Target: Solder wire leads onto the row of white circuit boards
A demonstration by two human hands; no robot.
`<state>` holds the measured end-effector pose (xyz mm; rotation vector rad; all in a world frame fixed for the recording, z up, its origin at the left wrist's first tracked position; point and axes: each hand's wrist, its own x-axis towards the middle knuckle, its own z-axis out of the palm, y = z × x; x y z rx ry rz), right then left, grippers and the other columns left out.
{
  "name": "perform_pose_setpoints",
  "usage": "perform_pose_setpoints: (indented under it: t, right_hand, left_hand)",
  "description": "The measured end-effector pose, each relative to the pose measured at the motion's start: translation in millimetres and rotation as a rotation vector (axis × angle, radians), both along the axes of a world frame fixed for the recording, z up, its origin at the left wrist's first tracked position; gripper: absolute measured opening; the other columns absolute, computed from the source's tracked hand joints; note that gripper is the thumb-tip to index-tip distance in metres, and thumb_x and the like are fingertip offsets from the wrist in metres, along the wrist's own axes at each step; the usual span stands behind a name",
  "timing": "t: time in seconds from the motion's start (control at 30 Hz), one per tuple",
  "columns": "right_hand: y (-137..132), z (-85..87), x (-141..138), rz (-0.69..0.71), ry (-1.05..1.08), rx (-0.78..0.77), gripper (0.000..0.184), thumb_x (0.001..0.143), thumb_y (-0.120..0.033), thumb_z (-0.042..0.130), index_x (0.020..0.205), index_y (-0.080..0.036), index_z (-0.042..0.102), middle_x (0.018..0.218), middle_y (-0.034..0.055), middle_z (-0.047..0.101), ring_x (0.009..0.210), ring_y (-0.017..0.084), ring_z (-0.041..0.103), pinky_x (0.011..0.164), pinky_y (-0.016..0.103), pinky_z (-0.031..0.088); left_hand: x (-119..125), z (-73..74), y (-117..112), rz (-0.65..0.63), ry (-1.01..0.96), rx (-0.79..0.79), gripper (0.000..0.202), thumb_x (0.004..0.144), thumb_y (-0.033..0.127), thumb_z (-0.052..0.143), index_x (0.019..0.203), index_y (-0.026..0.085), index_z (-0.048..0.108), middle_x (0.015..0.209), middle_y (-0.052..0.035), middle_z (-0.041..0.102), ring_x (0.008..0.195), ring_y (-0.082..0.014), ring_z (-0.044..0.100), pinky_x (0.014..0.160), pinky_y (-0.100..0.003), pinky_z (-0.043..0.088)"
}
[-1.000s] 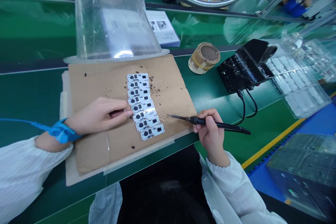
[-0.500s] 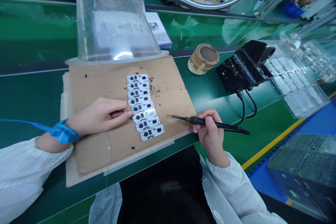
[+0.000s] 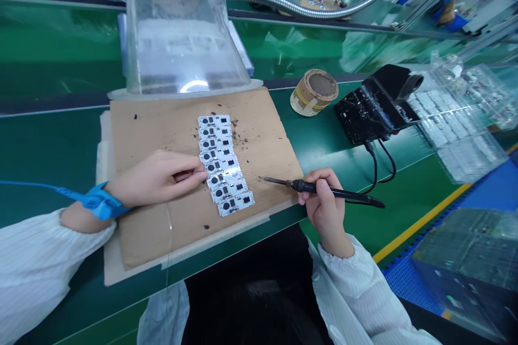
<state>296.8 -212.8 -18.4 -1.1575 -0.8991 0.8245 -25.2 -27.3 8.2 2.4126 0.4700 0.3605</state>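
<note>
Both hands hold steady at the strip of circuit boards [image 3: 224,164]

Little has shifted in the last second: the left hand [image 3: 162,178] stays closed, pinching thin solder wire [image 3: 168,232] against the strip on the cardboard [image 3: 162,124]. The right hand [image 3: 326,207] stays wrapped around the soldering iron [image 3: 324,190], its tip just beside the boards, not touching.

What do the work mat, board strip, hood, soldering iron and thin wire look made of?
Work mat: brown cardboard, matte and fibrous, with dark specks.
Board strip: white-coated circuit laminate, faintly glossy, carrying black chips.
Hood: clear glossy plastic, probably acrylic; papers show through it.
Soldering iron in the right hand: black plastic-looking grip, dull metal tip.
Thin wire pinched by the left hand: pale, likely solder.
</note>
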Motion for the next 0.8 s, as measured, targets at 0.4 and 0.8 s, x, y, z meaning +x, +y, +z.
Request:
perform_pose_setpoints:
  t: [0.4,0.8]
  right_hand:
    - [-0.2,0.6,0.3,0.018,-0.003,-0.007,0.022,0.106,-0.043,0.072,0.096,-0.023,0.071,0.067,-0.0043,0.06,0.054,0.011,0.057,0.05,0.023,0.05]
    - [-0.3,0.3,0.4,0.004,0.0,-0.006,0.022,0.107,-0.043,0.07,0.097,-0.024,0.068,0.069,-0.0043,0.059,0.054,0.012,0.057,0.05,0.023,0.049]
  left_hand:
    - [0.3,0.4,-0.2,-0.017,-0.013,0.024,0.036,0.113,0.034,0.053,0.083,0.019,0.067,0.064,0.0018,0.062,0.052,-0.0126,0.055,0.052,-0.028,0.036]
    - [0.8,1.1,-0.6,-0.005,-0.003,-0.001,0.033,0.112,0.035,0.055,0.084,0.02,0.067,0.065,0.0007,0.063,0.053,-0.0136,0.056,0.053,-0.026,0.038]
